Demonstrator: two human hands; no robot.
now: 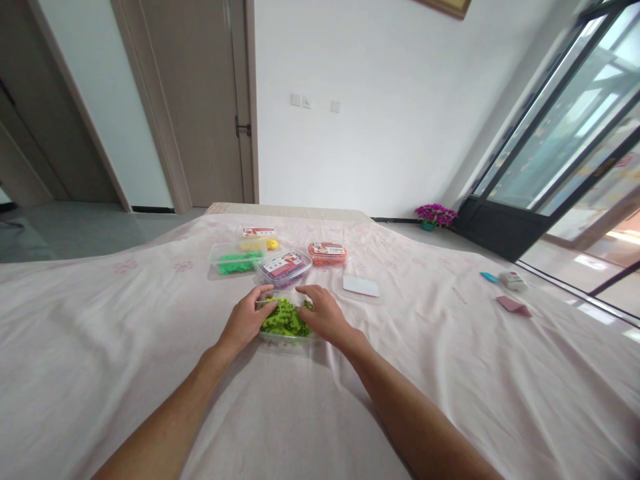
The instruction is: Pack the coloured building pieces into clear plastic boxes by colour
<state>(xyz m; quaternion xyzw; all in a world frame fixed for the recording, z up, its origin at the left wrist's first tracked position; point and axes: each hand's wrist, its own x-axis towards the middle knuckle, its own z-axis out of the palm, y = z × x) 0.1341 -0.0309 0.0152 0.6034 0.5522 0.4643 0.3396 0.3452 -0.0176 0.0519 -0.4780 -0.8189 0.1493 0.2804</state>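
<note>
A clear plastic container (287,340) without a lid stands in front of me, filled with lime-green foam-like pieces (285,319). My left hand (246,315) grips its left side, the thumb over the rim and the fingers along the outside. On the opposite side my right hand (324,313) holds it the same way, thumb reaching in over the pieces. Just beyond, touching or nearly touching it, is a lidded container (285,266) with purple contents and a red-and-white label. A clear lid (361,287) with a white label back lies to the right of my right hand.
Further back stand containers with green pieces (237,263), yellow pieces (260,245) and orange-red pieces (327,253). At right on the pink-white tablecloth (415,373) lie a blue item (489,277), a white object (513,281), a pink folded piece (514,306) and a thin stick (459,295).
</note>
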